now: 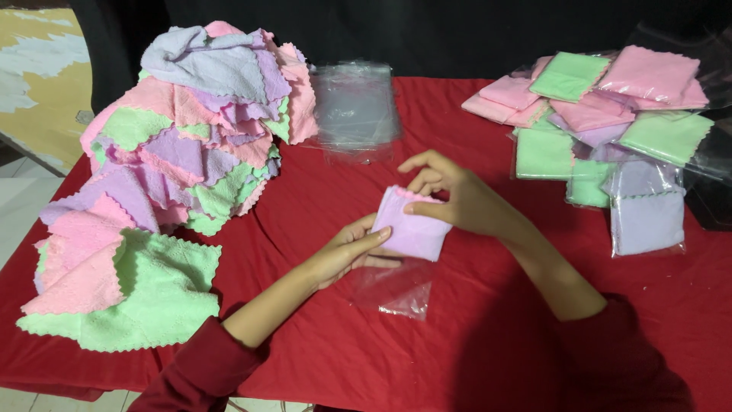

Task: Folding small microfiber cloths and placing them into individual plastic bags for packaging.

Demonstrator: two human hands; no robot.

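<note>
A folded lilac cloth [412,229] with a pink edge is held over the red table [473,336]. My right hand [457,198] grips its upper right side with fingers curled over the top. My left hand [347,252] pinches its lower left corner together with a clear plastic bag [393,286] that hangs below the cloth and rests on the table.
A big heap of loose pink, green and lilac cloths [183,145] fills the left side. A stack of clear bags [354,107] lies at the back middle. Bagged folded cloths [610,130] are piled at the right. A dark backdrop runs behind the table.
</note>
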